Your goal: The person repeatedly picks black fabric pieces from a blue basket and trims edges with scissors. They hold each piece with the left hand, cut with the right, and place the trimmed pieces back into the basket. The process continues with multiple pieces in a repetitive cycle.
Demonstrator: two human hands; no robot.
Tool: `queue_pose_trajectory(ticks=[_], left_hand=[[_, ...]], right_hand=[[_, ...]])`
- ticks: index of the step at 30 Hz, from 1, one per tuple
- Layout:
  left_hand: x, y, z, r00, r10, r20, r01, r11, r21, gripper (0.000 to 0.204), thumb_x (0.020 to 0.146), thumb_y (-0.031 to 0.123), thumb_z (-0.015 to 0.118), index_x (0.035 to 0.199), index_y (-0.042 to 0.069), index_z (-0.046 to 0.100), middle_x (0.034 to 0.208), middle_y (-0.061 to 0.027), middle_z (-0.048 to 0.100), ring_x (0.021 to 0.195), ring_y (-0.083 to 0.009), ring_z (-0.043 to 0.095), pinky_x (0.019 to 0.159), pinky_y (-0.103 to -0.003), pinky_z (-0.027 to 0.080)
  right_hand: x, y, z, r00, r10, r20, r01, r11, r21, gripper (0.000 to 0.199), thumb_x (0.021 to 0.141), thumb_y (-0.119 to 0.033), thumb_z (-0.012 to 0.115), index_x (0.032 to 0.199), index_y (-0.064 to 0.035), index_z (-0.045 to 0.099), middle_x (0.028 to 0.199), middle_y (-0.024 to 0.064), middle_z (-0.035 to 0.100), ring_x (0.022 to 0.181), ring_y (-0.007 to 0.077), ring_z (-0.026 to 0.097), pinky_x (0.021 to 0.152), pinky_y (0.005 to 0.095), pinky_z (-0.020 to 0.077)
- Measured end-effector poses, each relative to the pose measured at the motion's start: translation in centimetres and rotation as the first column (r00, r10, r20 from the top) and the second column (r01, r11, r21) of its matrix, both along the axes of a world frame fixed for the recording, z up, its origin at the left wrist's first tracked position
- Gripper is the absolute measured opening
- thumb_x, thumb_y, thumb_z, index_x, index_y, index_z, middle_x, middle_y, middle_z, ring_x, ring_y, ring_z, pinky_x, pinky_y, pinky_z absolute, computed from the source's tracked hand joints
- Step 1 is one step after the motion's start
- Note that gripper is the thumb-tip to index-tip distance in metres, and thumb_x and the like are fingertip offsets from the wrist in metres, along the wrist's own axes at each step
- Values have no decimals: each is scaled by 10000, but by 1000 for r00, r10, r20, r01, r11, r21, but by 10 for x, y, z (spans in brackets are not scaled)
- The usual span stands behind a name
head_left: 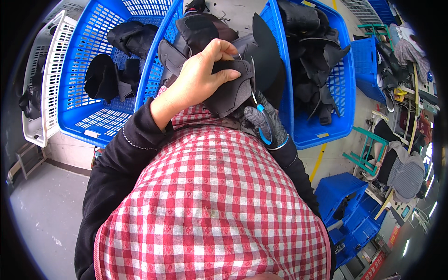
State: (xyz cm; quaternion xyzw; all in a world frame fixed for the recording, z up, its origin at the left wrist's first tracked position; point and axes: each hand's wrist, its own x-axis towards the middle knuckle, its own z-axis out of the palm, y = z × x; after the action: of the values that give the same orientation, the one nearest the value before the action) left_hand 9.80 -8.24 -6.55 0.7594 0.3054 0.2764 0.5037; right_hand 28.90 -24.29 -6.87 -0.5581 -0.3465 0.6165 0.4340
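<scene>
My bare left hand [200,77] is closed at the edge of a black padded fabric piece [232,94], its thumb lying over the top face. The piece rests in front of my waist. My right hand [275,122] wears a grey knit glove and grips scissors [264,122] with blue-trimmed handles. Their narrow metal blades point away from me, apart, along the right side of the piece. Whether they touch fabric or thread I cannot tell. Just beyond my hands lie more dark pieces [197,33], and a large black flap [269,60] stands to the right.
A blue crate [100,133] holding some black pieces stands on the left, beside a white crate [44,126]. To the right is another blue crate [326,137] piled with black pieces. Farther right are stacked blue bins [343,186], a green metal frame [366,151] and cluttered workbenches.
</scene>
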Motion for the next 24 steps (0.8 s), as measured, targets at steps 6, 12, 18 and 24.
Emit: queue_pose_trajectory(ticks=[6, 12, 18, 24], left_hand=[[6, 0, -3, 998, 38, 46, -43, 995, 91, 454, 876, 188, 816, 1221, 55, 552, 1097, -155, 735, 1083, -347, 715, 898, -385, 559], [5, -2, -5, 999, 42, 31, -45, 993, 111, 468, 865, 190, 822, 1220, 57, 547, 1102, -156, 736, 1085, -344, 713, 895, -395, 558], [5, -4, 0, 999, 32, -4, -32, 993, 112, 481, 865, 160, 821, 1230, 43, 531, 1130, -151, 722, 1123, -318, 703, 938, -387, 542], [4, -5, 2, 999, 22, -46, -19, 998, 64, 496, 890, 109, 803, 1266, 20, 492, 1188, -148, 692, 1184, -280, 684, 1013, -374, 510]], right_hand=[[1, 0, 0, 999, 3, 51, -4, 1000, 25, 488, 987, -111, 701, 1432, -8, 532, 1249, 108, 671, 1067, 175, 665, 916, 313, 554], [-1, -3, -1, 992, 8, 126, -16, 998, 60, 486, 980, -116, 711, 1422, -6, 541, 1247, 113, 674, 1070, 180, 667, 918, 315, 552], [-4, -3, -9, 976, 1, 216, -26, 993, 116, 484, 974, -122, 721, 1411, -4, 551, 1246, 118, 677, 1073, 186, 669, 920, 318, 551], [-6, 1, -16, 964, -11, 266, -31, 987, 155, 482, 967, -127, 730, 1401, -2, 560, 1244, 124, 680, 1076, 191, 671, 923, 321, 550]])
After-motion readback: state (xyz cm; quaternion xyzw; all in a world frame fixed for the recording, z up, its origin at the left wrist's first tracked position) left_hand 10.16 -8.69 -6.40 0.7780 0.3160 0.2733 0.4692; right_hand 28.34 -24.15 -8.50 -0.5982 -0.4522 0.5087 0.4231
